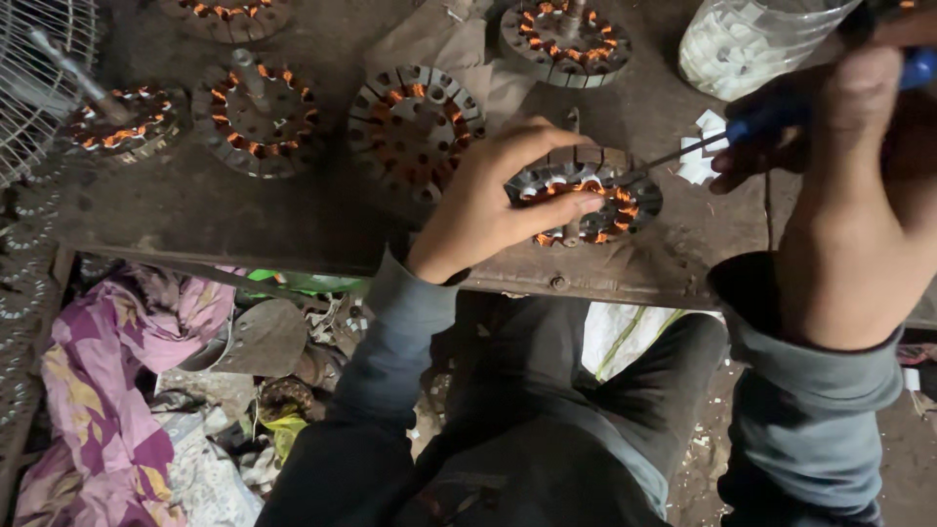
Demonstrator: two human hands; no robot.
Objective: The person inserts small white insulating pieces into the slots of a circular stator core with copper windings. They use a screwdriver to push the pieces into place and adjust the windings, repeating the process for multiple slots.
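Head view: the stator (586, 195), a round wound core with copper coils, lies flat on the worktop (293, 215) near its front edge, right of middle. The left hand (498, 200) comes up from six o'clock and rests on the stator's nine o'clock side, fingers curled over the rim and thumb pressed on top, pinning it down. The right hand (830, 127) sits at the stator's three o'clock, clenched round the blue handle of a screwdriver (712, 141). The tool's long axis runs from about two o'clock down toward eight o'clock, and its thin shaft reaches the stator's upper right rim, where the tip appears to touch between the coils, though the exact contact is too small to tell. So the left hand is on the stator itself, while the right hand stays apart from it and meets it only through the tool.

Four more stators (415, 127) lie farther back on the worktop, from ten to twelve o'clock. White paper slips (701, 156) lie just beneath the screwdriver, with a clear plastic jar (752, 39) behind them at one o'clock.
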